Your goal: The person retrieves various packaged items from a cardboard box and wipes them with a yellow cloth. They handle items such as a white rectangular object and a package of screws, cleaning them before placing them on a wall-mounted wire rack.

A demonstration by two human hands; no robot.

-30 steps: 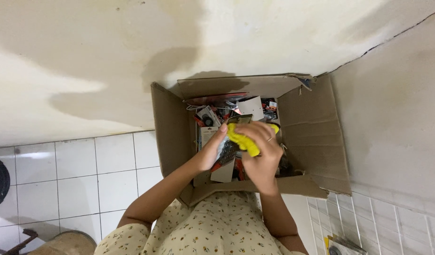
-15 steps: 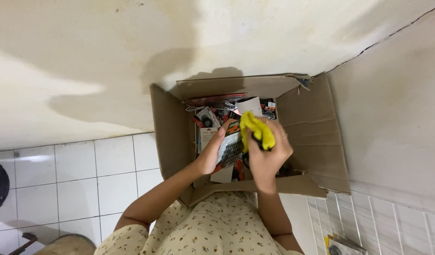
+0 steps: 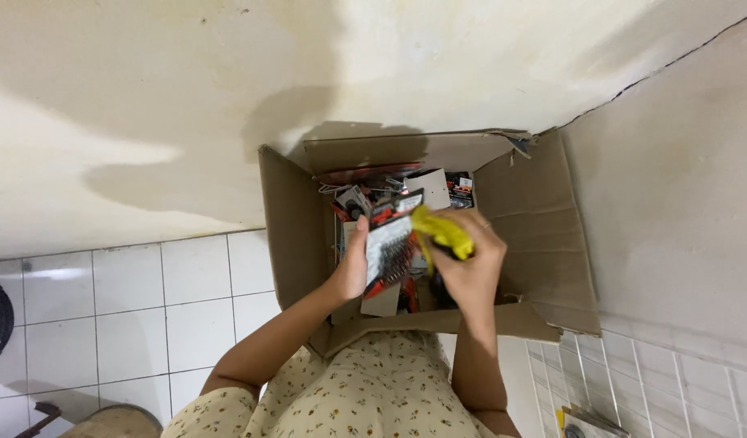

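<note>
My left hand (image 3: 353, 264) grips a flat blister pack (image 3: 390, 243) with a red and black card, held upright over an open cardboard box (image 3: 536, 219). My right hand (image 3: 471, 264) is closed around a crumpled yellow cloth (image 3: 441, 231), which presses against the right side of the pack. Both hands are above the box's middle. Below them the box holds several more packaged items (image 3: 365, 199), partly hidden by my hands.
The box stands in a corner against a stained cream wall (image 3: 187, 97); a grey wall (image 3: 682, 186) runs to the right. White floor tiles (image 3: 146, 300) lie to the left. A brown round object (image 3: 118, 420) sits at bottom left, another package (image 3: 584, 423) at bottom right.
The pack has been lifted and tilted more upright by my left hand. My right hand with the yellow cloth has shifted along the pack's face, first upward, then right.
</note>
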